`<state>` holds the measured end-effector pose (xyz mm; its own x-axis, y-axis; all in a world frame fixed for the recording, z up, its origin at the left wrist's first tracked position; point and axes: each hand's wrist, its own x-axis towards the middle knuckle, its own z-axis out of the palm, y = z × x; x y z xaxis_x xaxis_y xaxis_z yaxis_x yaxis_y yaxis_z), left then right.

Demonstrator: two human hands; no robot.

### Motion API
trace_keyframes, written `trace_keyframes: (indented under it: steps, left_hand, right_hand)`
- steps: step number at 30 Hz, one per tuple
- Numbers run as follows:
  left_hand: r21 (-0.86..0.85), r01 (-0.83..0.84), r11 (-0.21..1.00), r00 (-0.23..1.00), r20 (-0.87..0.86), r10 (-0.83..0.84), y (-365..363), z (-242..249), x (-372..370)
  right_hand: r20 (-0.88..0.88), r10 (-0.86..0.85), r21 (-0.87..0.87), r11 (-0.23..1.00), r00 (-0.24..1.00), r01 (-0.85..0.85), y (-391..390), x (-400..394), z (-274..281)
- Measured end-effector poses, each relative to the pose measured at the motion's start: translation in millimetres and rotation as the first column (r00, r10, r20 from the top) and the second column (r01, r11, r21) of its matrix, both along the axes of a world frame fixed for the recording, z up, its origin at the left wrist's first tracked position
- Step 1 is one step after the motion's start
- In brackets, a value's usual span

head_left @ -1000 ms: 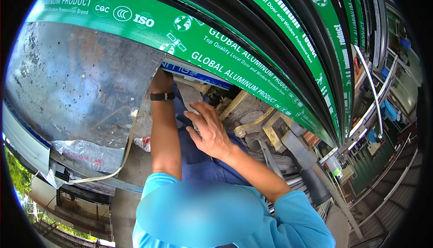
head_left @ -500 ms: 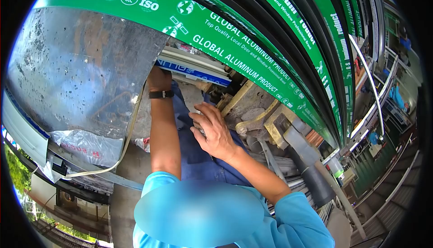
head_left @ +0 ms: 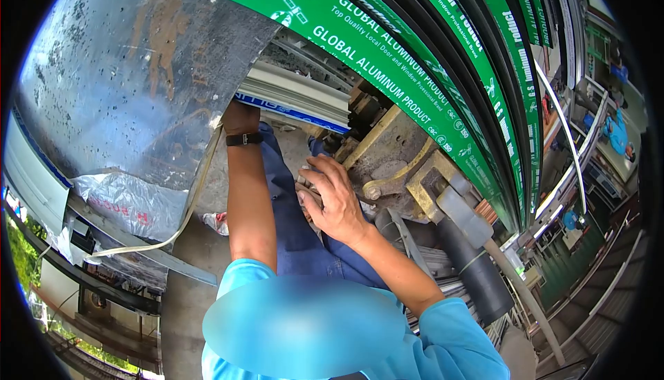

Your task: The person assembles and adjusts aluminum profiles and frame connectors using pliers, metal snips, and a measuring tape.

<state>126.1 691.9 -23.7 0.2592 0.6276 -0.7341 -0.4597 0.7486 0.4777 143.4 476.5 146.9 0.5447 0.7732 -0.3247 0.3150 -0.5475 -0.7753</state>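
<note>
Can't tell grip of left hand (head_left: 242, 116) at end of blue-filmed profile (head_left: 297, 94), beside metal sheet (head_left: 138, 82); steer fingers clear of sheet edge, with right hand (head_left: 337, 204) apart, loosely curled, seemingly empty over trousers (head_left: 294, 235).

Green film (head_left: 280, 0): "GLOBAL ALUMINUM PRODUCT", "Top Quality Local Door and Window", "ISO"; blue strip (head_left: 294, 112) and plastic sheet (head_left: 131, 204): lettering largely illegible
</note>
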Motion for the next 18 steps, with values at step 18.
trace_keyframes:
  steps: [18]
  left_hand:
    - [0.017,-0.008,1.000,0.999,-0.045,0.009,-10.8,6.9,7.1]
  right_hand:
    - [0.007,0.072,-0.018,0.997,0.997,-0.072,-12.8,8.6,60.6]
